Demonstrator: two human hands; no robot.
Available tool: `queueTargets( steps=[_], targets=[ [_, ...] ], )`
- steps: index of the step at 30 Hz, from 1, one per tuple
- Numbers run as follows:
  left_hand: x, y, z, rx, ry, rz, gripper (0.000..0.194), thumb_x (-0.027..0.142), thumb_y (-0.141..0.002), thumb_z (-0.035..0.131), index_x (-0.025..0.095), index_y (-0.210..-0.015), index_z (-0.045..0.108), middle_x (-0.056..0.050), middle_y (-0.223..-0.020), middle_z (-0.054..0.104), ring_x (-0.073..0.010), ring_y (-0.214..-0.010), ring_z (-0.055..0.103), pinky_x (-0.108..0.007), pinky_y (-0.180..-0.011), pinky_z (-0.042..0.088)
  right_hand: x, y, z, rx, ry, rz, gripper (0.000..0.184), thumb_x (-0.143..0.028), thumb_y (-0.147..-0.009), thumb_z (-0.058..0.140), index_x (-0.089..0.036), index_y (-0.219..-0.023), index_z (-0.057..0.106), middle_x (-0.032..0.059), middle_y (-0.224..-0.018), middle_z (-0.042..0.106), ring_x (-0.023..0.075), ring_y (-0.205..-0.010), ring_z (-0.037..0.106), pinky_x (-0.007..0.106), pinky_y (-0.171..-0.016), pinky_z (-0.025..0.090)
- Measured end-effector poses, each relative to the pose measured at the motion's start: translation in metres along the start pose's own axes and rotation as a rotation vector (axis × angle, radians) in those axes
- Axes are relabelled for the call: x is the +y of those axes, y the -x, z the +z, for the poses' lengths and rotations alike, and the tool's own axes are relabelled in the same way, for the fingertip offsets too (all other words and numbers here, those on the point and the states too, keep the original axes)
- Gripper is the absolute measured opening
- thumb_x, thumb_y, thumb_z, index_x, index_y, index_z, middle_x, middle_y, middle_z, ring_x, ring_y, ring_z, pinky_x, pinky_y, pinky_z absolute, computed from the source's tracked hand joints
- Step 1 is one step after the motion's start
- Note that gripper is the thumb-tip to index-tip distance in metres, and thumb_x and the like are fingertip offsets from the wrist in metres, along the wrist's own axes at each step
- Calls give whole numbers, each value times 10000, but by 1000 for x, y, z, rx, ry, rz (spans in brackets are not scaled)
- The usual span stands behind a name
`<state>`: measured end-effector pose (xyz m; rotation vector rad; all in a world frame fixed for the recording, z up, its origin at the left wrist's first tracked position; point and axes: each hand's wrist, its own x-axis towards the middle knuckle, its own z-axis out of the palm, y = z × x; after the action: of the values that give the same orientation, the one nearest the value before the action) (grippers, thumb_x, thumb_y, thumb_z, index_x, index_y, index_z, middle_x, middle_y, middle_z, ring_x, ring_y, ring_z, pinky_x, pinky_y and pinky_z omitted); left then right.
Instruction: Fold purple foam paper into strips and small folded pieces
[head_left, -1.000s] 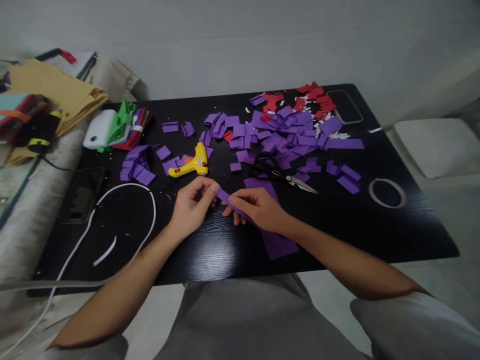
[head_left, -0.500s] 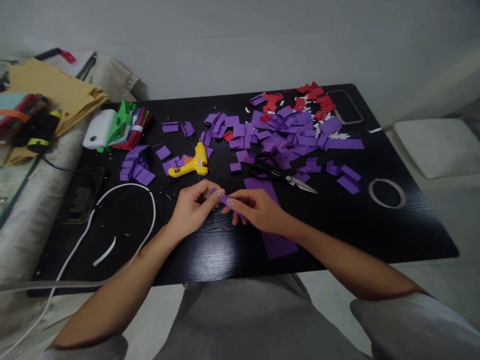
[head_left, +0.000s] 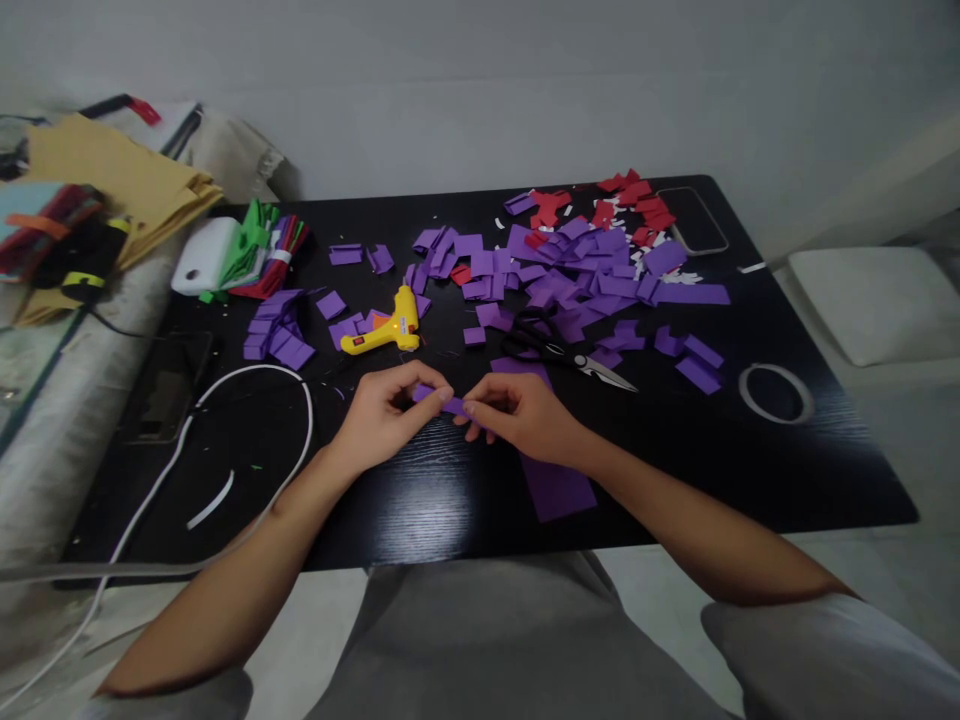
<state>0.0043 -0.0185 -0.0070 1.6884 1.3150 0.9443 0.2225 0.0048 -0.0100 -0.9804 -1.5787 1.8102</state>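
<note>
Between my two hands is a small purple paper strip (head_left: pixel 453 406), raised above the near part of the black table. My left hand (head_left: pixel 390 408) pinches its left end between thumb and fingers. At the other end, my right hand (head_left: pixel 525 412) grips it with thumb and forefinger; part of the strip is hidden by the fingers. Under my right hand and wrist lies a longer purple sheet (head_left: pixel 559 485). A yellow glue gun (head_left: pixel 390 325) rests on its side just beyond my left hand. Black-handled scissors (head_left: pixel 566 355) lie half open past my right hand.
Many purple folded pieces (head_left: pixel 570 265) are heaped at the back, beside red pieces (head_left: pixel 637 205) and white scraps. A tape ring (head_left: pixel 775 392) lies at right. A white cable (head_left: pixel 307 420) loops by my left forearm. Phones, green and red bundles (head_left: pixel 251 250) occupy the left side.
My hands have drawn slightly apart, so more of the purple strip shows between them. The view has shifted a little; the things on the table have not moved.
</note>
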Motion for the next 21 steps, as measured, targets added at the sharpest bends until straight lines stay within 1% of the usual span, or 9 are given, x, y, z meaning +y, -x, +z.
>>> queueTargets(
  steps=[4,8,10,13,17,19,21],
  targets=[
    [0,-1,-2,-84,-42,14,204,379,-932,711,181,-916,757,-20,-815,753,-120,-652,665,-218,-612,520,2,1,-1,-17,23,0,215,-361,-906,706,-147,-911,728,73,-873,789,150,-705,754,228,-579,585],
    [0,-2,-8,-52,-118,41,214,390,-941,693,184,-942,752,-28,-866,764,-130,-686,679,-212,-597,510,2,0,-2,10,40,-2,181,-328,-883,732,-150,-909,718,64,-835,786,165,-714,769,272,-651,631],
    [1,-2,-12,-48,-159,68,205,380,-942,688,185,-936,748,-25,-852,760,-132,-693,675,-212,-600,495,2,1,-3,22,65,-9,152,-303,-887,724,-152,-893,714,62,-820,785,164,-708,769,285,-674,638],
    [3,-4,-15,-102,-193,104,184,360,-941,686,189,-922,750,-24,-849,766,-141,-726,684,-224,-657,503,3,1,-5,0,136,-24,132,-285,-907,696,-156,-892,719,59,-804,787,168,-711,772,289,-681,636],
    [5,-4,-14,-203,-172,102,172,347,-950,685,196,-930,764,-23,-833,773,-145,-734,700,-232,-697,515,4,1,-6,-26,241,-75,126,-276,-924,682,-162,-918,734,43,-777,782,170,-728,774,271,-671,612],
    [4,-4,-14,-223,-163,105,170,340,-955,681,195,-926,764,-18,-803,765,-138,-710,693,-228,-684,507,3,1,-6,-26,258,-83,128,-277,-929,678,-163,-925,735,40,-782,780,166,-724,771,259,-654,599],
    [3,-4,-14,-213,-168,114,171,342,-956,681,193,-927,760,-17,-807,762,-134,-709,688,-225,-683,502,2,0,-6,-22,262,-80,128,-281,-928,681,-164,-929,733,37,-780,777,164,-709,766,256,-644,590]
  ],
)
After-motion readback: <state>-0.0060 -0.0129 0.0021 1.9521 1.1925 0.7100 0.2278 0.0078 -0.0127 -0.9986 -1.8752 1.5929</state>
